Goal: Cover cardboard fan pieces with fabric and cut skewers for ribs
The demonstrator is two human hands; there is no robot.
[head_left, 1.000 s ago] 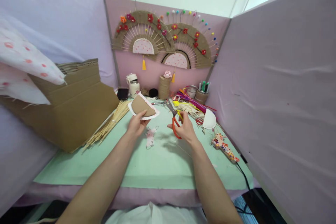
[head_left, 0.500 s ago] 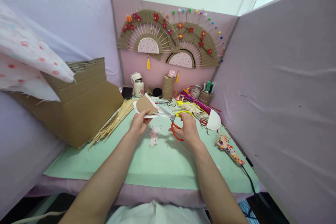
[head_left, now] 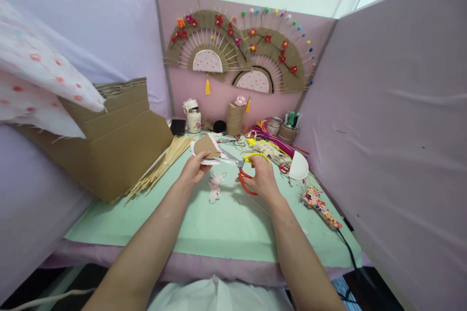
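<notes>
My left hand (head_left: pixel 196 167) pinches a half-round cardboard piece (head_left: pixel 206 146) edged with pale fabric, held above the table. In my right hand (head_left: pixel 260 180) is a pair of scissors (head_left: pixel 239 162) with one yellow and one red handle. Their blades are spread and point left, at the fabric along the lower right edge of the cardboard. The exact spot where blade and fabric meet is too small to make out. Below my hands a pink spotted fabric scrap (head_left: pixel 215 188) with loose threads lies on the green tabletop (head_left: pixel 226 233).
Thin sticks (head_left: pixel 162 165) and a large cardboard sheet (head_left: pixel 116 141) are at left. To the right are a white half-round piece (head_left: pixel 298 165) and a patterned glue gun (head_left: pixel 321 208) with a cord. A bottle (head_left: pixel 193 119) and twine roll (head_left: pixel 235 119) stand behind. Decorated fans (head_left: pixel 211 34) hang on the back panel.
The cardboard piece has tilted flatter and its top edge has dropped a little. The scissors remain spread at its right edge. My camera view has shifted slightly.
</notes>
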